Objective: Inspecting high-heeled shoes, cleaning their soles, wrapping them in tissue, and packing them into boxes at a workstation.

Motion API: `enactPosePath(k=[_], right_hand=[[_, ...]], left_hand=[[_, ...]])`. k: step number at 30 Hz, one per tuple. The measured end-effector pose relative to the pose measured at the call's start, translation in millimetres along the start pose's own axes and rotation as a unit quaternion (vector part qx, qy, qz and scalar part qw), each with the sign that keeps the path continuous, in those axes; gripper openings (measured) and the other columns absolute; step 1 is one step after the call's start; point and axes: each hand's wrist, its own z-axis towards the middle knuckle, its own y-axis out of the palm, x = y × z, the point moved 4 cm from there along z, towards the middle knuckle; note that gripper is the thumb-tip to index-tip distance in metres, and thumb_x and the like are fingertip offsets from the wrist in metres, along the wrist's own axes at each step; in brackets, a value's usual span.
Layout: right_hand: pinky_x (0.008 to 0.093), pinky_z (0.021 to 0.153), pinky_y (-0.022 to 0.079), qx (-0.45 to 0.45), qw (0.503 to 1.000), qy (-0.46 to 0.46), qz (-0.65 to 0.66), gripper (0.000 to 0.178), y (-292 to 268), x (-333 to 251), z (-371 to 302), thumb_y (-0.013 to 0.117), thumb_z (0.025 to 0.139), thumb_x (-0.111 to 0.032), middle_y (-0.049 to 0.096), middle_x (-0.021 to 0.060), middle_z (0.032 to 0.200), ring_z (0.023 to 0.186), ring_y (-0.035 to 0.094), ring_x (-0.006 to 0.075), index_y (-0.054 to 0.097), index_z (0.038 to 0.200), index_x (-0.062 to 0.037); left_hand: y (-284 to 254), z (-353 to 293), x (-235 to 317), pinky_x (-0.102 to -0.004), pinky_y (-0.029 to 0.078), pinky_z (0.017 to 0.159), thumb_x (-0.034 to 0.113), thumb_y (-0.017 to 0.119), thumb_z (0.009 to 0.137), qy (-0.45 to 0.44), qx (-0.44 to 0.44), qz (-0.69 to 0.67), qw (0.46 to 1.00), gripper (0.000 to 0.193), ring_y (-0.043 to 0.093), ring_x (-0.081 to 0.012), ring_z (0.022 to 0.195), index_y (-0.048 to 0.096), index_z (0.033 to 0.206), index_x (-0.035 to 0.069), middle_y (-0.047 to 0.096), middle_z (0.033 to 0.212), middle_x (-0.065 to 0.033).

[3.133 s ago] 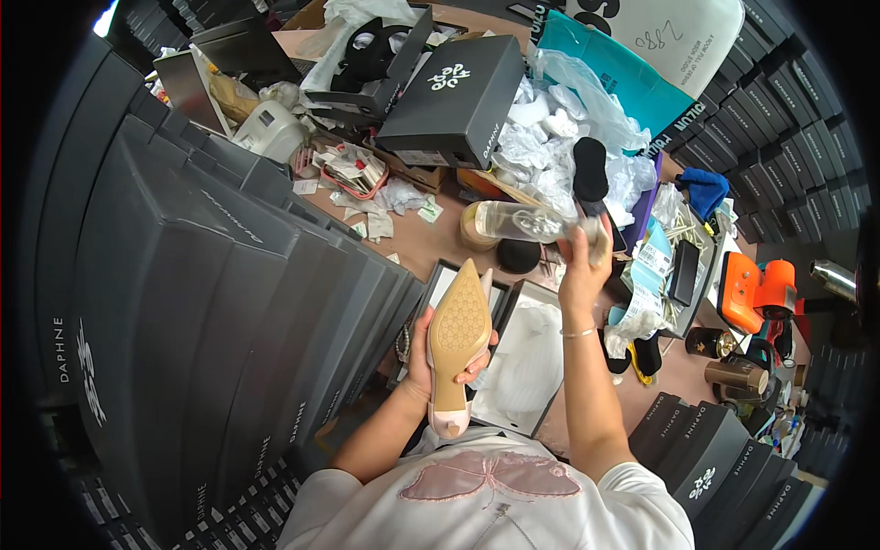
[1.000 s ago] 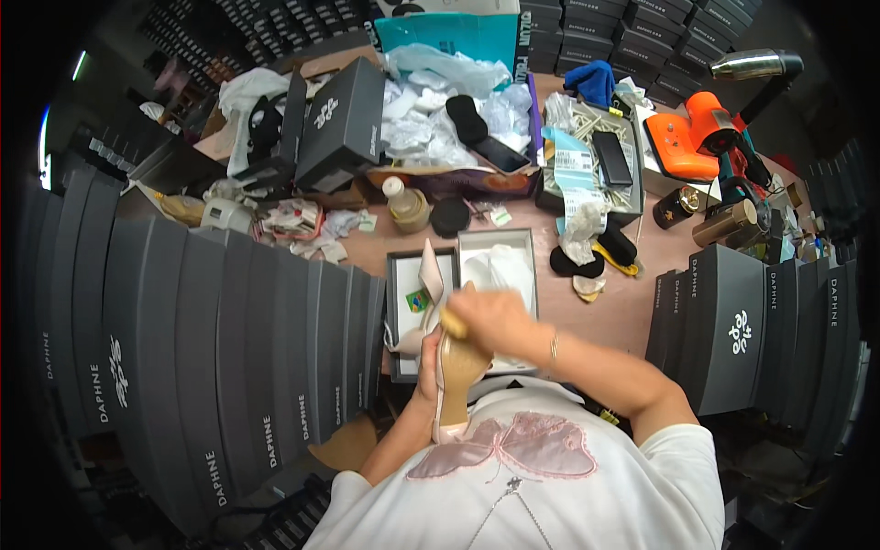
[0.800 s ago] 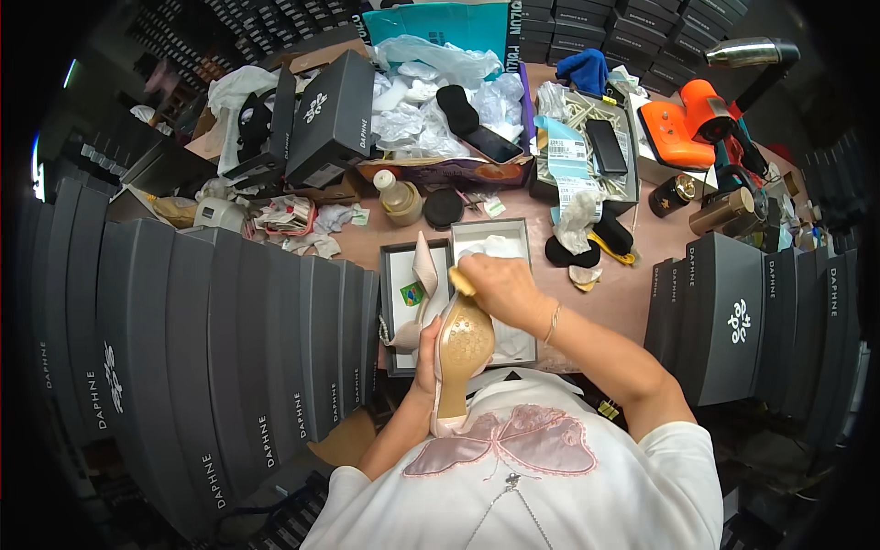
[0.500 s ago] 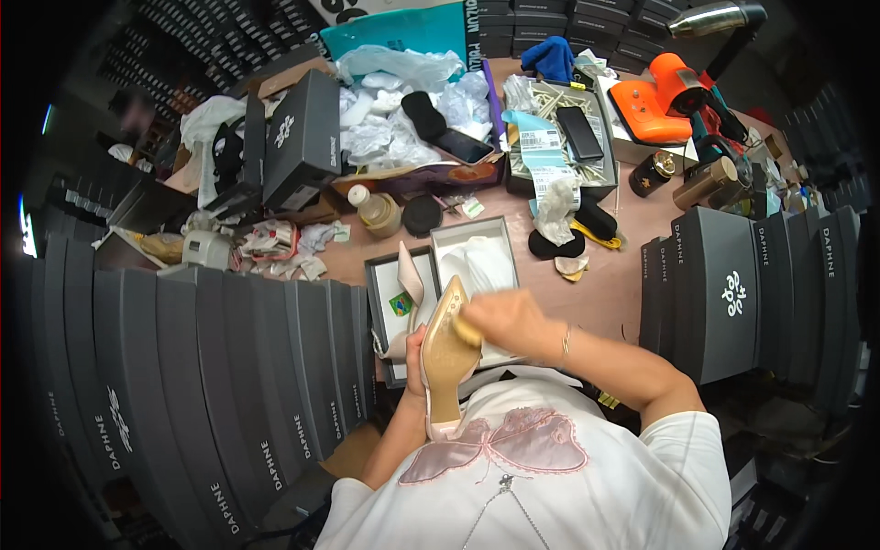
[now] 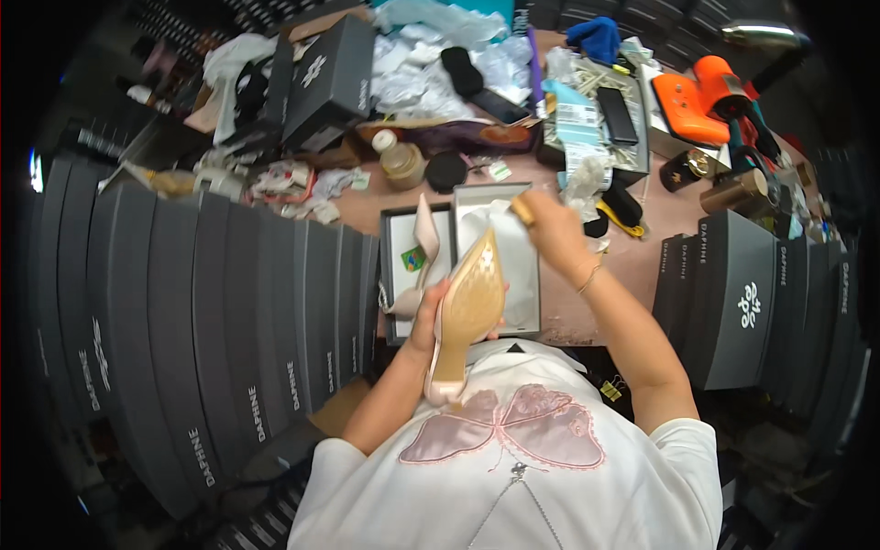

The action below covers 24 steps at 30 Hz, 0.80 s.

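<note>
My left hand (image 5: pixel 427 316) grips a pale pink pointed high-heeled shoe (image 5: pixel 472 298), its tan sole turned up and toe pointing away from me. My fingers wrap around its sides. Up and to the right of the toe, apart from the shoe, my right hand (image 5: pixel 559 236) is closed on a small yellowish-tan block (image 5: pixel 522 211). Its exact kind is unclear. Beyond the held shoe lies an open grey shoebox (image 5: pixel 390 240) with the matching shoe (image 5: pixel 426 234) on its side in the left half. White tissue paper (image 5: pixel 521 249) fills part of the right half.
Dark shoeboxes stand in a row at left (image 5: pixel 174 321) and at right (image 5: pixel 733 302). A bottle (image 5: pixel 401 162) and round black lid (image 5: pixel 446 171) sit behind the open box. Farther back are a box of white sticks (image 5: pixel 632 128), an orange device (image 5: pixel 692 108) and crumpled plastic (image 5: pixel 422 73).
My right hand with the block has lifted off the sole and moved away to the upper right. The head view has shifted; my left hand still holds the shoe.
</note>
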Motion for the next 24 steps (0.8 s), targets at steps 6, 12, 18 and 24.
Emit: enactPosePath(k=[6, 12, 18, 24], right_hand=[[0.0394, 0.097, 0.042, 0.022, 0.999, -0.028, 0.004, 0.067, -14, 2, -10, 0.070, 0.084, -0.025, 0.053, 0.0233, 0.125, 0.116, 0.053, 0.0334, 0.038, 0.138, -0.0003], [0.0317, 0.091, 0.047, -0.322, 0.745, 0.134, 0.569, 0.046, 27, -80, -64, 0.061, 0.092, -0.026, 0.059, 0.0106, 0.117, 0.108, 0.056, 0.0177, 0.051, 0.125, 0.0045], [0.0338, 0.072, 0.052, -0.227, 0.674, 0.307, 0.633, 0.039, -2, -61, -82, 0.064, 0.087, -0.025, 0.067, 0.0068, 0.092, 0.077, 0.064, 0.0171, 0.057, 0.111, 0.0053], [0.0389, 0.067, 0.053, -0.327, 0.929, 0.169, 0.051, 0.040, 13, -28, -88, 0.057, 0.081, -0.022, 0.069, 0.0173, 0.083, 0.076, 0.067, 0.0335, 0.055, 0.112, 0.0029]], left_hand=[[-5, 22, 71, -0.0366, 0.058, 0.068, 0.054, 0.038, 0.089, 0.186, 0.139, -0.018, 0.972, 0.065, 0.066, -0.0288, 0.085, 0.048, 0.126, 0.001, 0.060, 0.112, -0.0162], [11, 36, 77, -0.0400, 0.055, 0.081, 0.053, 0.045, 0.088, 0.237, 0.132, 0.014, 0.963, 0.068, 0.063, -0.0296, 0.098, 0.043, 0.132, 0.000, 0.056, 0.120, -0.0186], [-73, 6, 109, -0.0317, 0.043, 0.095, 0.032, 0.058, 0.093, 0.270, 0.246, 0.507, 0.781, 0.051, 0.055, -0.0200, 0.112, 0.048, 0.132, 0.001, 0.056, 0.123, -0.0148], [-197, -16, 40, -0.0445, 0.046, 0.087, 0.023, 0.057, 0.085, -0.024, 0.275, 0.753, 0.598, 0.038, 0.060, -0.0408, 0.099, 0.062, 0.111, -0.004, 0.062, 0.105, -0.0274]])
